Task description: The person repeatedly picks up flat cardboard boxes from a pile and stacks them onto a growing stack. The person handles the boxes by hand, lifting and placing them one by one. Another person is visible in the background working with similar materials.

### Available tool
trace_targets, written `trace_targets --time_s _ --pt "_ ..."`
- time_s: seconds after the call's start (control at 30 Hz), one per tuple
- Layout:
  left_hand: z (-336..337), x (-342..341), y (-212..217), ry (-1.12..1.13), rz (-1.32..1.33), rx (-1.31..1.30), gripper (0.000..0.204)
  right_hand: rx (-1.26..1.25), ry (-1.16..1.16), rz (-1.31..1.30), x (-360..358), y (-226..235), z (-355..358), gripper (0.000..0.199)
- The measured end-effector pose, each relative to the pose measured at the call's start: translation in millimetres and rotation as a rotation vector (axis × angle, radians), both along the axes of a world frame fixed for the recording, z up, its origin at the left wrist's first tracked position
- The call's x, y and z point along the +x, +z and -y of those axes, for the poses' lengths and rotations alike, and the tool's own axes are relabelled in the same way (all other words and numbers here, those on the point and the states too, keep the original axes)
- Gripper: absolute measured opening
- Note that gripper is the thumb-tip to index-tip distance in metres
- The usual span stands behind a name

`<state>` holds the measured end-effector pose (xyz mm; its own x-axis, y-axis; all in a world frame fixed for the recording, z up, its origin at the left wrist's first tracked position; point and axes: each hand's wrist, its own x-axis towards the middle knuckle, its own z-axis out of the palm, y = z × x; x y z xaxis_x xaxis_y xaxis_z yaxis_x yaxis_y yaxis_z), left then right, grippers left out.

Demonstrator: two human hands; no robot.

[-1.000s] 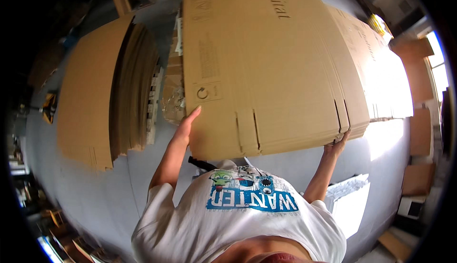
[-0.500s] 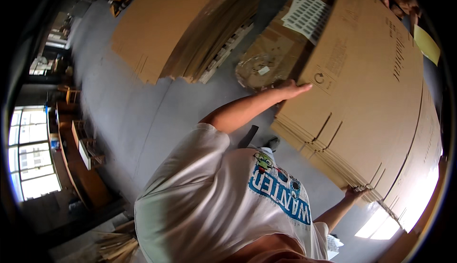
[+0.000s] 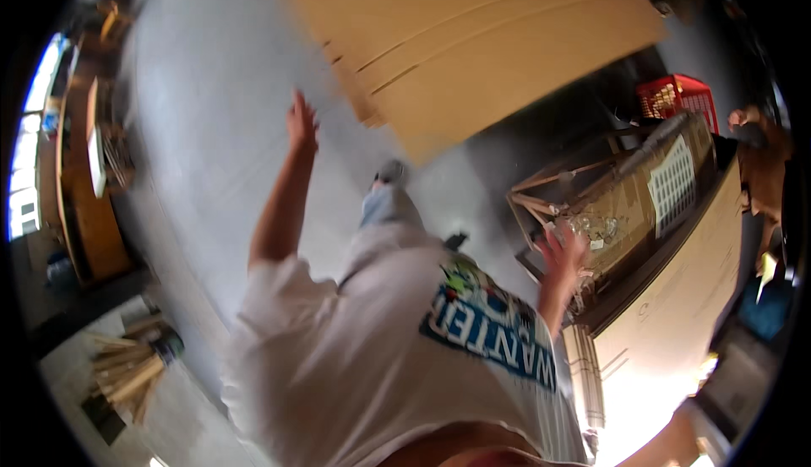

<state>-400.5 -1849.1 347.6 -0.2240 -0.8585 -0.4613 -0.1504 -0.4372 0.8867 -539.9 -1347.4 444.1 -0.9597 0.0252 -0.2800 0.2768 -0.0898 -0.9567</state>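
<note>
Head view: the large flat brown corrugated cardboard sheet (image 3: 473, 45) lies far and centre-right above the grey floor (image 3: 211, 129), long axis running left to right. The left hand (image 3: 302, 122) is open, empty, just left of its near corner and nearer. The right hand (image 3: 564, 252), open, sits well below it.

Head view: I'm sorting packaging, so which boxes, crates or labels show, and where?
Flat tan corrugated cardboard sheets: top centre, slotted edges, blurred, beyond the raised left hand.
Red plastic lattice crate: upper right.
White gridded label sheet: right, on brown cardboard.
Pale cardboard panel: lower right, beside the right hand.
</note>
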Motion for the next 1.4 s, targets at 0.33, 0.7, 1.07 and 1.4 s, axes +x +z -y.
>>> trace_targets --time_s 0.33,0.7,1.07,1.4 --pt "139.5 -118.1 -58.5 -0.320 -0.209 0.387 0.077 -0.062 0.407 0.446 -48.8 -27.7 392.2 0.061" --pt "120.5 -122.8 -6.8 -0.205 -0.669 0.559 0.051 -0.332 0.067 0.840 -17.9 -118.6 305.1 0.091" --pt "85.5 -117.2 53.8 -0.521 -0.731 0.338 0.065 -0.132 0.182 0.580 -19.6 -100.1 344.6 0.061" --pt "39.4 -160.2 -49.7 -0.558 -1.003 1.078 0.062 0.080 0.109 0.031 -38.4 8.1 204.6 0.030"
